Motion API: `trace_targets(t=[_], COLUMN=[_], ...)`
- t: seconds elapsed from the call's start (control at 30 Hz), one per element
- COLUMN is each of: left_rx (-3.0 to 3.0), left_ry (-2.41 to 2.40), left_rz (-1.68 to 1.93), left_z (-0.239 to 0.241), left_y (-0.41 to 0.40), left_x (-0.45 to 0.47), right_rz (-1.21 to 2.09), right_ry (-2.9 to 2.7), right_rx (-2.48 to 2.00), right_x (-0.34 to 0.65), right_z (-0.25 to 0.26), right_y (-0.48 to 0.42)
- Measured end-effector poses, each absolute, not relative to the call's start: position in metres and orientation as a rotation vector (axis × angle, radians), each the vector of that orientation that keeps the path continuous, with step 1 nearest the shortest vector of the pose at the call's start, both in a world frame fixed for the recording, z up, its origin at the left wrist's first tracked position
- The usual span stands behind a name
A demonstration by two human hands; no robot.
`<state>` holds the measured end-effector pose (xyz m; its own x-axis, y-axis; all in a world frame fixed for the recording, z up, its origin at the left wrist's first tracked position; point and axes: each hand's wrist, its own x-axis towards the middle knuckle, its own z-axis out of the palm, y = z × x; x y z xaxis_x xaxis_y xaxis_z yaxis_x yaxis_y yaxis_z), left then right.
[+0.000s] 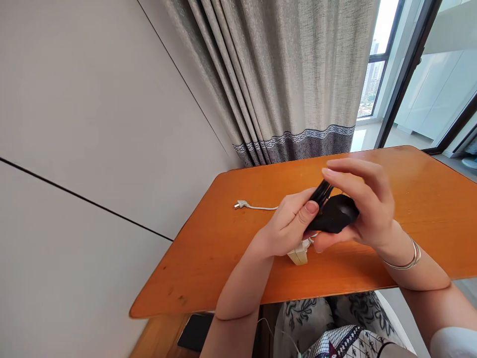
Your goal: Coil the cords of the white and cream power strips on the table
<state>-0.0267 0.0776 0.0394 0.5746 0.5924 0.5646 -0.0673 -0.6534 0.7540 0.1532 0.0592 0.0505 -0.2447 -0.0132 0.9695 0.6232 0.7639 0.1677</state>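
A black rounded object [338,213], which looks like a computer mouse, is held above the table between both hands. Folded black cable [322,193] lies bundled alongside it. My left hand [292,223] closes around the bundle, its thumb pressed on top. From the other side my right hand [367,204] curves around the mouse, the fingers above and the thumb below. Under the hands sits a white power strip or block [299,254], mostly hidden by them. A white cord with a plug [242,204] stretches left from behind my left hand.
The orange wooden table [208,258] spans the view, with a wall [93,124] along its left. A curtain [290,74] hangs behind it, beside a glass door. Below the front edge, a dark phone-like slab [196,332] lies on a wooden surface.
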Motion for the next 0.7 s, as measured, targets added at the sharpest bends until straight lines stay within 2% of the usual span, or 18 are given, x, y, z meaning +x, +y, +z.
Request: trace_targets(t=[0.27, 0.5, 0.7], left_rx=[1.893, 1.544, 1.148], left_ry=[0.3, 0.404, 0.216], left_rz=[0.842, 1.017, 1.107], left_z=[0.041, 0.04, 0.051], left_y=[0.08, 0.08, 0.093], left_x=[-0.028, -0.021, -0.027], right_rz=[-0.151, 0.14, 0.796], right_ry=[-1.95, -2.024, -1.937], right_rx=[-0.64, -0.636, -0.654], right_x=[0.155, 0.16, 0.153], right_z=[0.043, 0.042, 0.036], right_y=[0.068, 0.084, 0.099])
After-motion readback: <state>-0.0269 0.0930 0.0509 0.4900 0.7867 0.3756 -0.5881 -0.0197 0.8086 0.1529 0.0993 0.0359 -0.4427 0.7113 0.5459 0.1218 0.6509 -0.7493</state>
